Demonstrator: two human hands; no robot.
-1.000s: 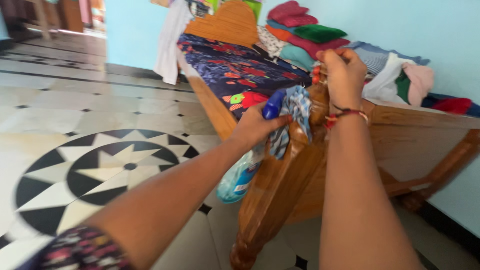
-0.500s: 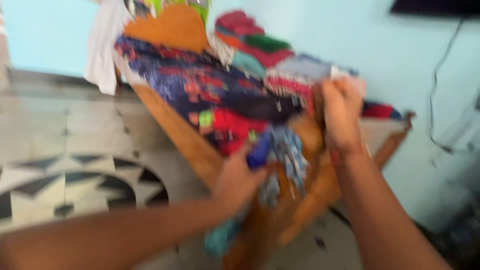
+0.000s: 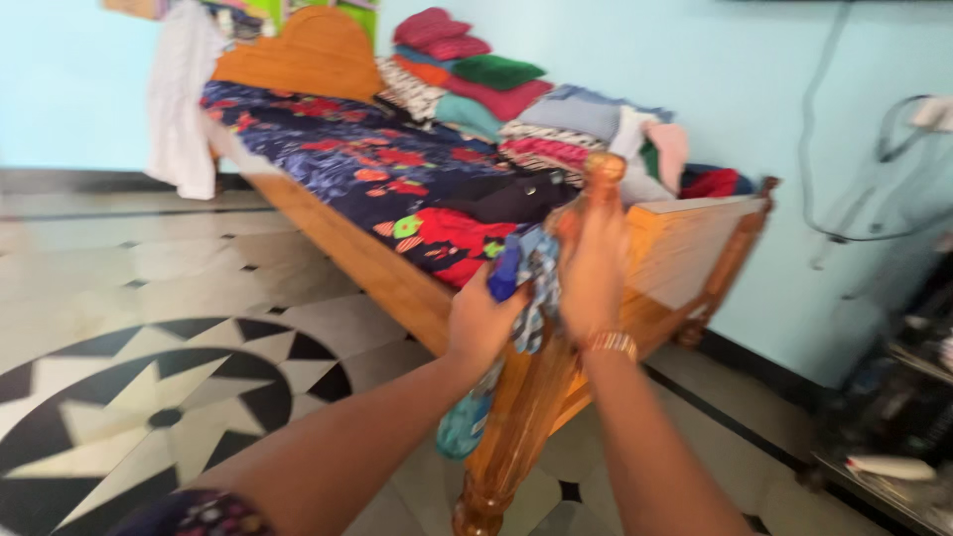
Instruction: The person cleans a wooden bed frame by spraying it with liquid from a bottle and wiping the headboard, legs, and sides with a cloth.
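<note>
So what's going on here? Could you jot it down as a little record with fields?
place: room with patterned tile floor and pale blue wall
left hand: grips a blue spray bottle against the bedpost
right hand: on the wooden bedpost, with a checked cloth beside it
bed: wooden frame, floral sheet
on bed: stacks of folded clothes
image: motion-blurred

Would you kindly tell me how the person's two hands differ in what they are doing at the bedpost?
The left hand grips a blue spray bottle with a checked cloth, while the right hand lies on the wooden bedpost. The right wrist wears a bangle; the left wrist is bare. Both meet at the post.
</note>
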